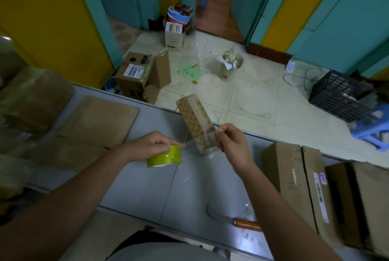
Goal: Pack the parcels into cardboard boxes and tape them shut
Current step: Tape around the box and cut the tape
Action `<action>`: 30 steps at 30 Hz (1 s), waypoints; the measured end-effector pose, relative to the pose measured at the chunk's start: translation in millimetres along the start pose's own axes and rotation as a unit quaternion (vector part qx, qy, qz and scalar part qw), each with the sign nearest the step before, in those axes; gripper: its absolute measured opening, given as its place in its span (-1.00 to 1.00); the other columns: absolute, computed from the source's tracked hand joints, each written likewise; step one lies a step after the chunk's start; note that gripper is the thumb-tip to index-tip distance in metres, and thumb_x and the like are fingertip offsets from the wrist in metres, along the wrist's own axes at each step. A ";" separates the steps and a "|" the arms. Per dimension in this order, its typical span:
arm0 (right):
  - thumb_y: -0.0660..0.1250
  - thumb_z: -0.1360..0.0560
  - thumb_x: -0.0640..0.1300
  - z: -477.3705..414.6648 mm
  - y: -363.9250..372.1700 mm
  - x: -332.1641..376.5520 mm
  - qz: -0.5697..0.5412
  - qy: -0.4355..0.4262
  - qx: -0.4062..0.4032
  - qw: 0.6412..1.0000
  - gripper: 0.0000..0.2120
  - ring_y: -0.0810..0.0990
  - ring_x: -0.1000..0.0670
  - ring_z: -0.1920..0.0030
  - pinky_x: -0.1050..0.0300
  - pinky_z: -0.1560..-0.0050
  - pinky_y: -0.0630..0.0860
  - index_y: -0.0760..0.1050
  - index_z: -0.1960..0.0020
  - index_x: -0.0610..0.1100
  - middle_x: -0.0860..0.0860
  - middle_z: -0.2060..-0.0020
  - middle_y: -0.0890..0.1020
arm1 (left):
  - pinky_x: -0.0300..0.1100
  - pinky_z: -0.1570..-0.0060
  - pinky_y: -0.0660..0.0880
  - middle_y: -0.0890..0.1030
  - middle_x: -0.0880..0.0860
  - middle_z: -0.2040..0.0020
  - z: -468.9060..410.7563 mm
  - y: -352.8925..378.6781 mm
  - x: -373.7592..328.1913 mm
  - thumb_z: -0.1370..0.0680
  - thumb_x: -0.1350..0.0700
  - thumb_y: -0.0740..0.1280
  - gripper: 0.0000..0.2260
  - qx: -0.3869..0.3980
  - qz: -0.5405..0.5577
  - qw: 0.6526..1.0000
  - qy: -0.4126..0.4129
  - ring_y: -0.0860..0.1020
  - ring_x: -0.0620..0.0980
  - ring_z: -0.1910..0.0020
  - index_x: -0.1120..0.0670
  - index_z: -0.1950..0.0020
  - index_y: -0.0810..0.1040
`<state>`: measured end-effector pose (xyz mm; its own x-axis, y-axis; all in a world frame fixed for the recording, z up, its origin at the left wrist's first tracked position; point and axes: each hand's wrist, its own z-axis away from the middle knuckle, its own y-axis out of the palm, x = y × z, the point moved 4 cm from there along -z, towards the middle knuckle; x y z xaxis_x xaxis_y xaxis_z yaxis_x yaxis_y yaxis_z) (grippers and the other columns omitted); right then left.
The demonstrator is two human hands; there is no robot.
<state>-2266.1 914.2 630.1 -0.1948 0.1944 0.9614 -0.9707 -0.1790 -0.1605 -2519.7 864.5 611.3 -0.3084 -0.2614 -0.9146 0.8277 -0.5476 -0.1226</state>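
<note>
Between the two hands above the counter, a clear tape strip runs from the roll, gripped by the left hand, to a tilted parcel. The right hand fingers pinch the parcel's lower end. It looks light, stiff and film-slick, best held by its long edges.

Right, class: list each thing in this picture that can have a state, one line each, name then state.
left hand: gripping the tape roll
tape roll: held, clear strip pulled out toward the parcel
right hand: pinching the parcel's lower end
parcel: tilted, lifted off the table
flattened cardboard: lying flat, unfolded
sickle: lying untouched on the table
floor box: flap open
</note>
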 end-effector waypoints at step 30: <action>0.22 -0.66 -0.35 -29.9 -32.1 -28.6 -0.115 0.053 0.016 0.992 -0.84 0.44 -0.05 0.41 0.07 0.36 0.49 0.47 0.08 -0.24 -0.06 0.41 0.44 | -0.10 -0.04 0.49 0.65 0.01 -0.36 -44.1 14.9 -1.1 -0.54 0.01 0.25 -0.69 -0.044 -0.007 0.999 0.017 0.64 0.14 -0.14 -0.32 0.03 0.75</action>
<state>-2233.6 943.2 601.0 0.0164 0.3340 0.9424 -0.9863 -0.1491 0.0700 -2486.4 891.7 593.6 -0.3056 -0.2264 -0.9249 0.8621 -0.4781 -0.1678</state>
